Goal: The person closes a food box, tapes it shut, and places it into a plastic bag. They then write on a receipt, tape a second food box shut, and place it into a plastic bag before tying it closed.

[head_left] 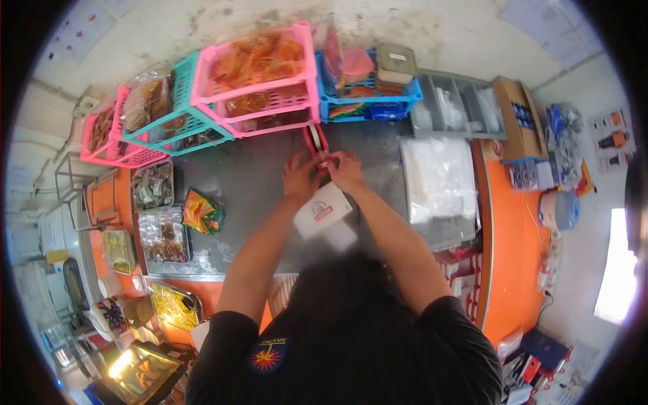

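both hands meet right at the top of a white bag [322,212] on the grey counter [256,182], just below the red tape dispenser [315,138]. left hand [300,177] is pinched on the bag's top edge. right hand [347,172] is curled beside it, can't tell what it grips. pink basket [260,67] sits behind.

Both bare arms stretch forward, elbows bent, forearms converging. The left hand [302,177] and right hand [346,170] meet, touching, fingers curled closed, knuckles up.
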Available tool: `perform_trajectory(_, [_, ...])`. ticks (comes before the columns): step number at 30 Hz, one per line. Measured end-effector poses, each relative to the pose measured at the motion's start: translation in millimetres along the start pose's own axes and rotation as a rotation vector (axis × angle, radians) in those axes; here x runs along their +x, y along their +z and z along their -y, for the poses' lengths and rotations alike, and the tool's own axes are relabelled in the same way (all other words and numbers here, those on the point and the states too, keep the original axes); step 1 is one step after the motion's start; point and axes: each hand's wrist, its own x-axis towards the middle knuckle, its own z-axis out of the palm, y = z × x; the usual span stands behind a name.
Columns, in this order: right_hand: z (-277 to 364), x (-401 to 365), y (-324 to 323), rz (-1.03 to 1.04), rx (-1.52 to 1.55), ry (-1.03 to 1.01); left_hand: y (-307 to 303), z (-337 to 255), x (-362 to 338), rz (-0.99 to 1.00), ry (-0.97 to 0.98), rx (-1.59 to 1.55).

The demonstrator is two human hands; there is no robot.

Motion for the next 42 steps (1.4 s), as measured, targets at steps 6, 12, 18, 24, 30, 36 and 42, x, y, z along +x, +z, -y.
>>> perform_trajectory(6, [30,21,-28,0.256,0.272,0.223,2,3,5,-0.035,0.050,0.036])
perform_trajectory(12, [31,29,-19,0.300,0.271,0.343,3,4,2,0.000,-0.010,-0.032])
perform_trajectory(18, [24,20,-11,0.094,0.076,0.140,5,2,0,-0.010,-0.042,-0.033])
perform_trajectory(24, [36,-19,-4,0.111,0.345,0.485,3,5,0,0.013,-0.039,-0.026])
perform_trajectory(30, [-2,-15,23,0.138,0.172,0.443,-3,5,4,0.087,-0.053,0.008])
perform_trajectory(36, [23,-83,-55,0.187,0.567,0.422,-40,15,-58,0.075,0.218,-0.092])
perform_trajectory(42, [27,-169,-58,0.224,0.794,0.378,-30,-12,-146,0.165,0.240,0.087])
